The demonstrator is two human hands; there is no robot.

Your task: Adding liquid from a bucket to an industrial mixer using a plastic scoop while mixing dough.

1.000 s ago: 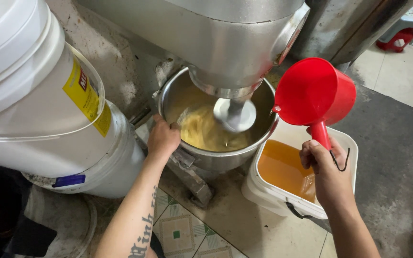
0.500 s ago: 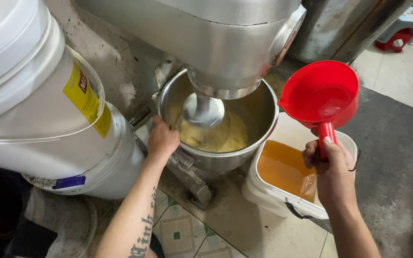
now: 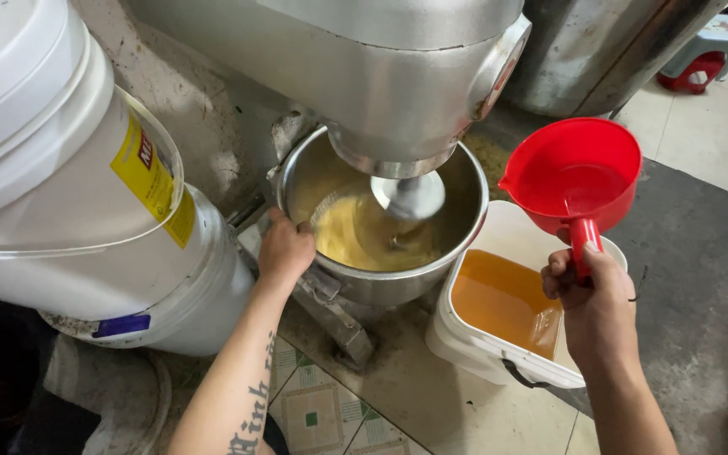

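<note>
I see a big metal mixer (image 3: 398, 76) over its bowl (image 3: 465, 244) of yellow batter. My left hand (image 3: 284, 248) curls its fingers on the bowl's rim. My right hand (image 3: 591, 307) wraps tight around the red scoop (image 3: 575, 181), above the white bucket (image 3: 473, 341) of orange liquid.

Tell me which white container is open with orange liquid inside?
The squarish white tub beside the right hand, below the red scoop. The big round white buckets at left show no liquid.
</note>
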